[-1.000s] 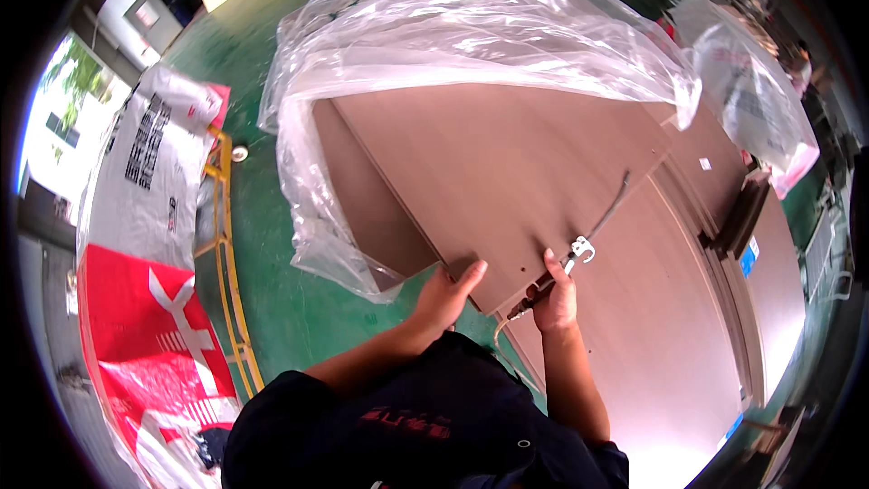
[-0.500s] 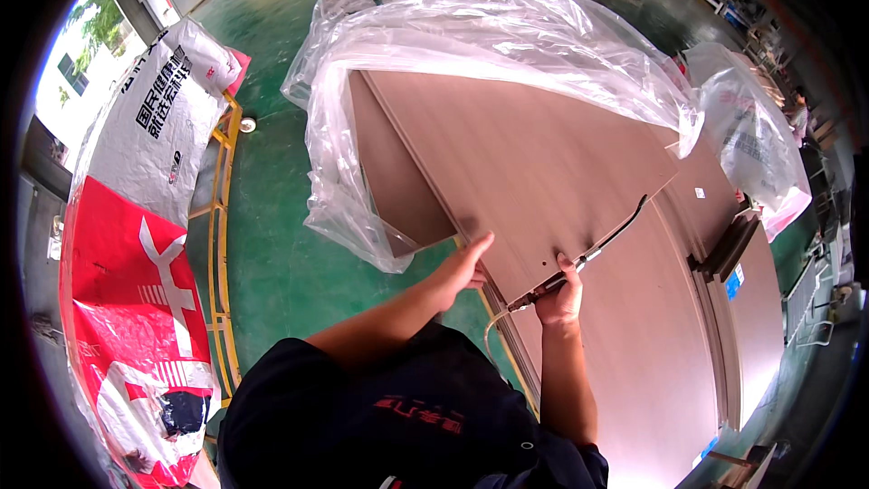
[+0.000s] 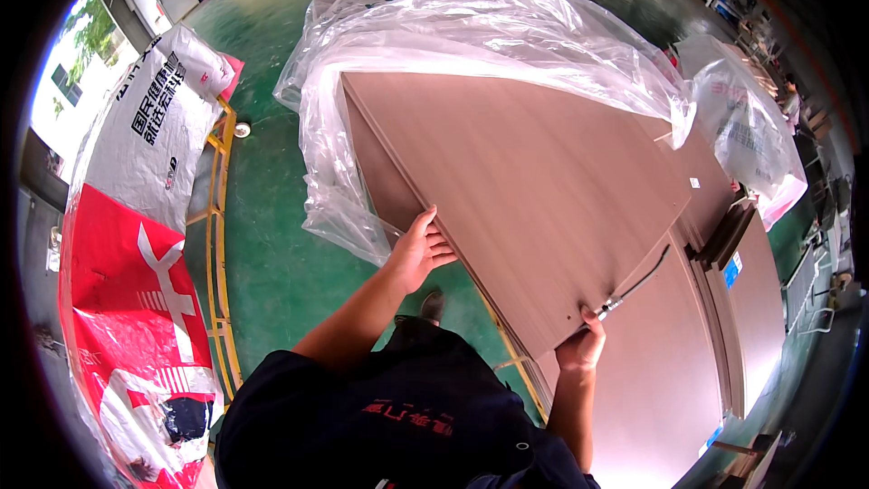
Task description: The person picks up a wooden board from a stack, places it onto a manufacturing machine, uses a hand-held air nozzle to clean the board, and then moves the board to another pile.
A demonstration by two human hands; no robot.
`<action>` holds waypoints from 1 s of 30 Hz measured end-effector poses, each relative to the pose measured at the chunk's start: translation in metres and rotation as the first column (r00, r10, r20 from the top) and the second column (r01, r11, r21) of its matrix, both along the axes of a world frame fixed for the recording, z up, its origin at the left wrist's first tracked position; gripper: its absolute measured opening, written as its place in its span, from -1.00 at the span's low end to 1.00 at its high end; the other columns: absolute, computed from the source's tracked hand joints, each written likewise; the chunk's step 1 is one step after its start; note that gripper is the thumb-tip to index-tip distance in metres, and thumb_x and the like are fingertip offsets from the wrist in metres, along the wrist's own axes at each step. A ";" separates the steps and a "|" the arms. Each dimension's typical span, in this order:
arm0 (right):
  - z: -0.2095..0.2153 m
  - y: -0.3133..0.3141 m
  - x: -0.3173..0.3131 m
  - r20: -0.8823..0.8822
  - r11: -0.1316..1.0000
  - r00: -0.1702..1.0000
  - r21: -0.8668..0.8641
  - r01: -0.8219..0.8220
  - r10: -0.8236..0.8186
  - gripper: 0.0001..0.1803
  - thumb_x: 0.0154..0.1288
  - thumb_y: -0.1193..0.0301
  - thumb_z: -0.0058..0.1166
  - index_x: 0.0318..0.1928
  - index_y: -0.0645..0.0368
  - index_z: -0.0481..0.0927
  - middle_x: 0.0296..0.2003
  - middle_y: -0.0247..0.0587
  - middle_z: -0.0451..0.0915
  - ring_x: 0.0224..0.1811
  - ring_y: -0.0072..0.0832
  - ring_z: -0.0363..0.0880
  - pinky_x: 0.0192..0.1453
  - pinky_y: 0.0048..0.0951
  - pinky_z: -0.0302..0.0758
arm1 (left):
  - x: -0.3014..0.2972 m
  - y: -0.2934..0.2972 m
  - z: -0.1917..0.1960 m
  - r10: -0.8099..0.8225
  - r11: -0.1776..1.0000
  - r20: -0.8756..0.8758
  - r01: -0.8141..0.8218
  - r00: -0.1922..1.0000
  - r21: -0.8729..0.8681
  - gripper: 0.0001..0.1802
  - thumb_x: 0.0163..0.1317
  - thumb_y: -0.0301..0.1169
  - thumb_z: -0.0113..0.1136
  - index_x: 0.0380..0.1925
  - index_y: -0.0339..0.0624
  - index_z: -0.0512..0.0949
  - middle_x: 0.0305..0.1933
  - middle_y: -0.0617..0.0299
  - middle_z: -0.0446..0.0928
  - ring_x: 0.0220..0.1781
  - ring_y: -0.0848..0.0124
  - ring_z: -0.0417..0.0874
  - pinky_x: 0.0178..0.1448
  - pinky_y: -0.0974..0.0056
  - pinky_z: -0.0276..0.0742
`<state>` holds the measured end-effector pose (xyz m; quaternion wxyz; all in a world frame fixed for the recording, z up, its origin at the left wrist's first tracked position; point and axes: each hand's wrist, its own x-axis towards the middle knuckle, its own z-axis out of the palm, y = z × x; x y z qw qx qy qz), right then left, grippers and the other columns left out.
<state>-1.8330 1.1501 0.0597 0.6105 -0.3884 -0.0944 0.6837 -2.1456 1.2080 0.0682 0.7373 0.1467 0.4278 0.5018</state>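
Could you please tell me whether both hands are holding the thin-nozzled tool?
No, only the right hand holds the thin-nozzled tool; the left hand is at the left edge of the brown panel.

Plastic sheeting (image 3: 489, 23) hides part of the brown panel (image 3: 516, 190).

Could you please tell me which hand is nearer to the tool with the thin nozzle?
The right hand, gripping the tool at the near edge of the brown panel; the left hand is away from it, at the panel's left edge.
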 end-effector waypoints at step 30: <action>-0.038 -0.106 0.071 0.464 0.897 0.831 -0.151 0.416 -0.307 -0.46 0.21 0.12 -0.01 0.07 0.25 0.46 -0.01 -0.07 0.51 0.05 -0.24 0.48 0.14 -0.24 0.41 | -0.064 0.026 0.018 0.439 0.898 -0.837 -0.190 0.327 0.396 -0.50 0.15 -0.18 0.21 -0.07 -0.36 0.37 -0.05 0.03 0.37 -0.01 0.20 0.42 0.12 0.20 0.36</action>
